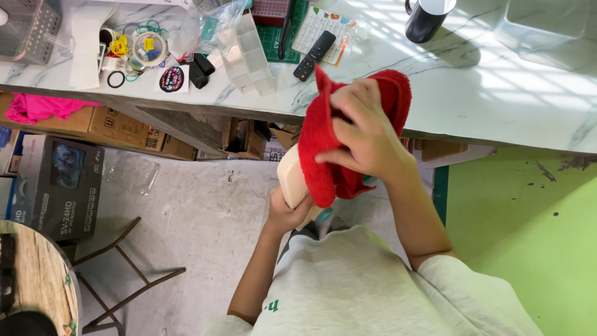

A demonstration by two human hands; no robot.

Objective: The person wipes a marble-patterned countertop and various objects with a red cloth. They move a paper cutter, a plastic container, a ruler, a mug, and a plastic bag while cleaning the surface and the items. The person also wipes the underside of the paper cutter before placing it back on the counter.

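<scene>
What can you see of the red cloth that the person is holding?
The red cloth looks like soft, fuzzy terry fabric, plain red. It is bunched and draped over the upper end of a cream-coloured object, with one corner sticking up. The right hand presses on it from above, fingers spread over its folds. The left hand grips the cream object below it. It is held in the air before the marble-patterned counter.

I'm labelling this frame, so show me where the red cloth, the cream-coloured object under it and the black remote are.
red cloth (323,171): head view, on its lower hanging fold.
cream-coloured object (291,177): head view, on its bare side left of the cloth.
black remote (314,55): head view, on the middle of its body.
</scene>
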